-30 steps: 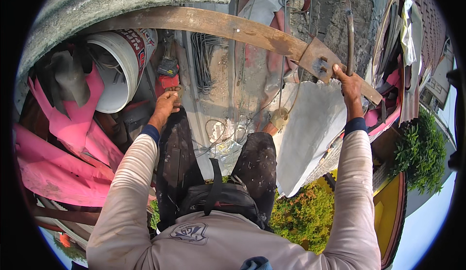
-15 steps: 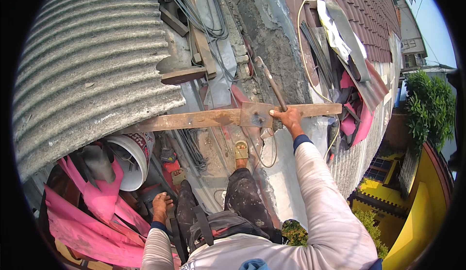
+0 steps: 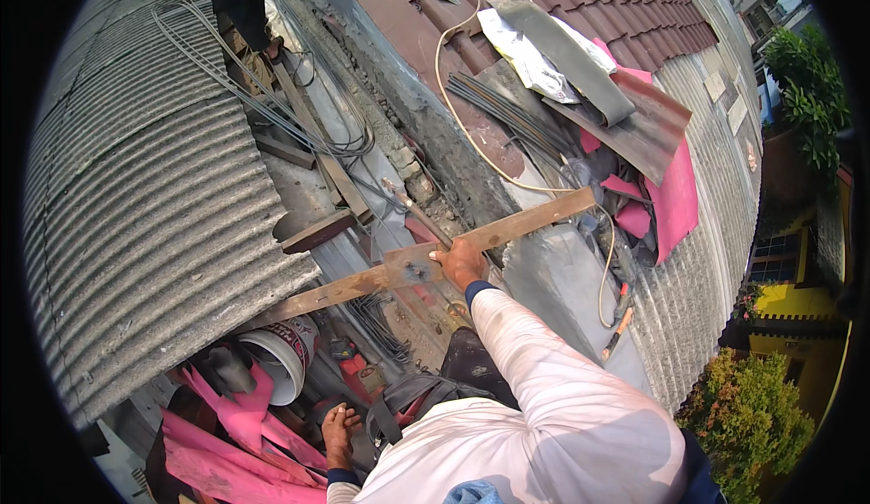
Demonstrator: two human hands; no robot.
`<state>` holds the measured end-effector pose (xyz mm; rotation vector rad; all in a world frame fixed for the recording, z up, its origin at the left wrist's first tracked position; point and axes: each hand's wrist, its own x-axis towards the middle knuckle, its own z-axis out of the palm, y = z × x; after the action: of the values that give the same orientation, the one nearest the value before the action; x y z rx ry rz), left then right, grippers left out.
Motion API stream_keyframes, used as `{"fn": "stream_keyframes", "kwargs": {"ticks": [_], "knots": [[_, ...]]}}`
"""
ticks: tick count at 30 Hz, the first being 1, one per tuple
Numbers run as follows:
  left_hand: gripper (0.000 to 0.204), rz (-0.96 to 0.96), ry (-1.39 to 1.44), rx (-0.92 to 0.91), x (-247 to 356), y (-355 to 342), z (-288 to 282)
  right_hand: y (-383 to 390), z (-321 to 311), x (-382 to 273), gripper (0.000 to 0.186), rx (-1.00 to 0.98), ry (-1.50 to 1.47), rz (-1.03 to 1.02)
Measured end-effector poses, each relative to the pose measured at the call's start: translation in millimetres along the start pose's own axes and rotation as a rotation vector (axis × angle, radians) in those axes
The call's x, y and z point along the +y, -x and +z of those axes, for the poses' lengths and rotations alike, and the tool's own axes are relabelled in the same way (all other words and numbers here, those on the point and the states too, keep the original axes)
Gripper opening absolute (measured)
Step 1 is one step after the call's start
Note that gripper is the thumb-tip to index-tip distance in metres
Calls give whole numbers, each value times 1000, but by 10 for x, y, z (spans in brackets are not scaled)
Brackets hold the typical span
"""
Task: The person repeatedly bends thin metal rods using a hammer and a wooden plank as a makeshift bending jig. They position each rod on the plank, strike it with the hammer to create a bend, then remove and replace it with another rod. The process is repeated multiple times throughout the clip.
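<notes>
We see our right hand (image 3: 462, 262) wrapped around a rusty rod (image 3: 421, 214), just as it was a half second ago, with the thumb side close to a short board (image 3: 412, 266) that lies across a long wooden plank (image 3: 536, 220). Our view has swung round to the right, so the plank, which ran nearly level before, now slants up toward the right, its left end meeting the edge of the corrugated roof (image 3: 172, 196). The rod points up and to the left from our fist. Our left hand (image 3: 339, 427) hangs beside the waist bag (image 3: 412, 393), well apart from the plank; its fingers are curled, and we cannot tell whether they hold anything. In the first frame it was by the red tool (image 3: 353, 373), near the white bucket (image 3: 288, 363). More of the tiled roof (image 3: 580, 1) now shows, and another person's dark trouser leg (image 3: 234, 1) has come in at the top.
</notes>
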<state>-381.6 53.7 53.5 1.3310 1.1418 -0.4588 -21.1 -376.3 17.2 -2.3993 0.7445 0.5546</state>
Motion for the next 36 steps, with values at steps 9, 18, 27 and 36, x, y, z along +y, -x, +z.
{"fn": "stream_keyframes", "kwargs": {"ticks": [9, 18, 27, 36], "knots": [[30, -128, 66, 205, -981, 1477, -245, -33, 20, 9, 53, -11, 4, -34], [29, -80, 70, 174, -435, 1421, 492, -87, 90, 65, 63, -56, -25, 13], [28, 6, 186, 355, -639, 1501, -275, -4, -86, -27, 64, -60, 21, 14], [34, -114, 153, 333, -1540, 1566, -504, -104, -8, 11, 66, -67, 32, -30]]}}
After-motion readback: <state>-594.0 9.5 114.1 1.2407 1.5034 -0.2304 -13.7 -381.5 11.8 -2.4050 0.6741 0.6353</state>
